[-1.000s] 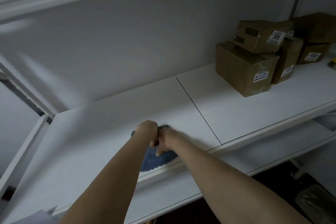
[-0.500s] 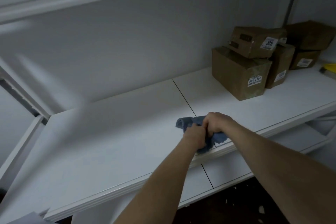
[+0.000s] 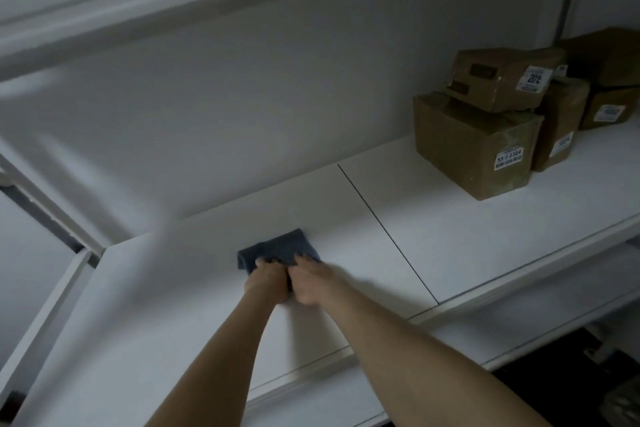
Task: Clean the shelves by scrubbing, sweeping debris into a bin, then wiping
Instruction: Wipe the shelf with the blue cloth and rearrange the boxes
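Fingers: on both hands the fingers (image 3: pixel 260 263) are bent down over the near edge of the blue cloth (image 3: pixel 277 248) and bunch it. They hold nothing else. Motion blur hides the individual fingertips.
Hands: the left hand (image 3: pixel 266 282) and right hand (image 3: pixel 306 284) lie side by side, touching, with both arms stretched forward.
Cloth position: it lies on the left panel of the shelf (image 3: pixel 138 322), left of the seam (image 3: pixel 381 229). It is roughly midway between the front lip and the back wall (image 3: pixel 242 114), and touches neither.
Change noted: 1.0 s ago the cloth was at the front lip of the left panel. 0.5 s ago it was at the front lip, against the seam. It has now come back left and gone deeper onto the panel.
Reading: this looks like a 2-handed wiping pass, with the front strip apparently covered and the strokes working inward.
Stage: no debris, brush or bin is visible, so this is judged to be the final wiping step.
Outstanding: the rear strip along the wall, the far-left corner and the right panel appear unwiped.
Obstruction: cardboard boxes (image 3: pixel 474 146) are stacked on the right panel, well apart from the cloth. Wiping there would mean working round them or shifting them.
Lower shelf (image 3: pixel 519 308): partly visible; its condition cannot be judged.
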